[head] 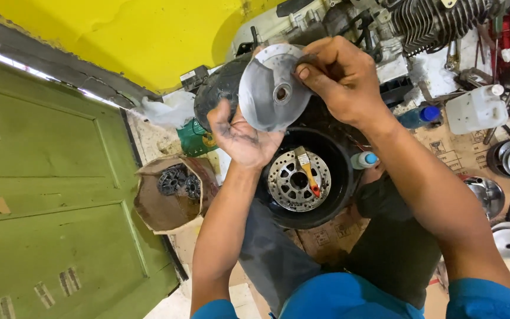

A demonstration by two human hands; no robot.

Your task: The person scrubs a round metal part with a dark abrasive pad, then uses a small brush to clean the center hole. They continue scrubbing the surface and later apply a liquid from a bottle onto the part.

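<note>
In the head view, we hold a grey metal pulley disc point(273, 88) up in front of us, above a small wheel point(302, 177) that lies flat on the cardboard-covered floor point(444, 153). Our left hand point(240, 133) cups the disc from below, fingers curled under its lower rim and closed on it. Our right hand point(337, 77) comes over the top, fingers pinched together against the disc's face near the centre bore; we cannot tell whether they hold a scrap of abrasive or press bare.

As we judge it, the disc could slip: both hands look greasy, and the left grips only the rim. If it drops, it would strike the brake rotor point(299, 180) of the wheel below, or the yellow-handled brush point(307, 171) resting across it. The open brown tub point(172, 195) of small black parts sits just beside our left forearm and could be knocked.

The disc itself is a shallow cone, dull silver with a smoother, brighter sweep across one side and dark smudges near the hub. Its centre hole shows a short collar. An engine point(432, 20) with cooling fins lies beyond.
</note>
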